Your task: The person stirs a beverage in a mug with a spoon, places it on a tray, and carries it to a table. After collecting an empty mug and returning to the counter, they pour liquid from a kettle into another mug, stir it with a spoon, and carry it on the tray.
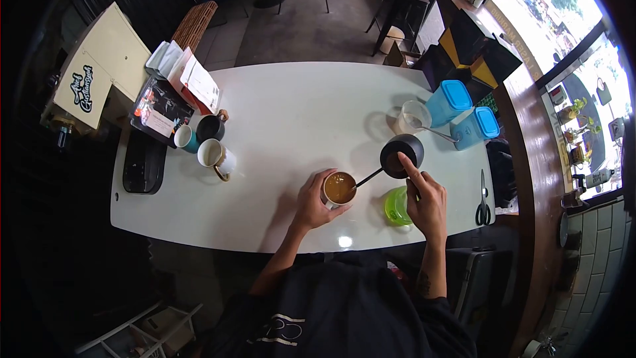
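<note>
My left hand (317,200) is wrapped round a cup (340,187) of brown liquid near the table's front edge. My right hand (427,203) holds a black kettle (401,156) with a long thin spout. The spout's tip is at the cup's right rim; whether liquid flows from it I cannot tell. A green container (397,206) stands beside my right hand, partly hidden by it.
Three cups, one teal (186,138), one black (210,128) and one white (216,158), stand at the left. Blue-lidded containers (456,96) and a clear cup (415,115) with a spoon are at the right. Scissors (483,205) lie by the right edge.
</note>
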The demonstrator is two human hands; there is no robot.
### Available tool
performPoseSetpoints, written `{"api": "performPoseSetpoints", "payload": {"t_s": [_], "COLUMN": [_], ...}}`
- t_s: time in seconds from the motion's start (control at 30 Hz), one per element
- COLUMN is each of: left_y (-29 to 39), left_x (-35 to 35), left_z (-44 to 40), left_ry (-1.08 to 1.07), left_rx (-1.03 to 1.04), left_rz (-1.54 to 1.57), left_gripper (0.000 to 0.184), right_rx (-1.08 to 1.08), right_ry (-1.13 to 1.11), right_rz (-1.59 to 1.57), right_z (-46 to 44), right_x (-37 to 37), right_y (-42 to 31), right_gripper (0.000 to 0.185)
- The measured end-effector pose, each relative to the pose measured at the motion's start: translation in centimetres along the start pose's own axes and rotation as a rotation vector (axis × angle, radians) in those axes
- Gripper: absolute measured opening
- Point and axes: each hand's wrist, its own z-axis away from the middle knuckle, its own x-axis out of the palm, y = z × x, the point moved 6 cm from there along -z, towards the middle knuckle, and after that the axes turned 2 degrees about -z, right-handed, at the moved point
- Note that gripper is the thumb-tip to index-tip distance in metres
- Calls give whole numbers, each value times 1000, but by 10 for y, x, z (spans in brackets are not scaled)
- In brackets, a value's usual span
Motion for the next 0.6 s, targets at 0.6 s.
{"api": "performPoseSetpoints", "payload": {"t_s": [0.6], "left_y": [1], "left_x": [0], "left_z": [2], "left_ry": [-8], "left_rx": [-4], "left_rz": [-12], "left_gripper": [82], "right_rx": [41], "right_ry": [78], "right_rz": [-45], "right_z": [10], "right_x": [-9], "right_y": [-9], "right_gripper": [70]}}
